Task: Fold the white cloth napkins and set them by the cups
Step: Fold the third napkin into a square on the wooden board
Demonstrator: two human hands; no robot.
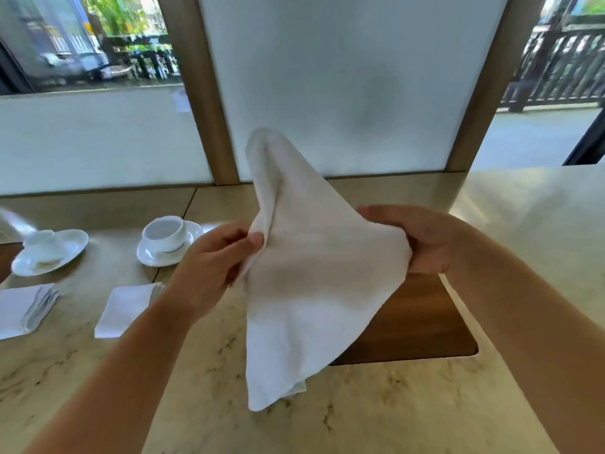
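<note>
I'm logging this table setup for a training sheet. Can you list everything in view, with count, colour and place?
cloth napkin: one, white, held up in the air between both hands, above the table.
cup on saucer: one, white, left of centre on the table.
second cup on saucer: one, white, far left; blurred.
folded napkins: two, white, flat near the table's front left, one beside the left forearm, one at the left edge with cutlery on it.
table: one, pale marbled top.
wooden inset: one, brown, in the tabletop under the held napkin.
left hand: pinches the napkin's left edge.
right hand: grips the napkin's right corner.
</note>
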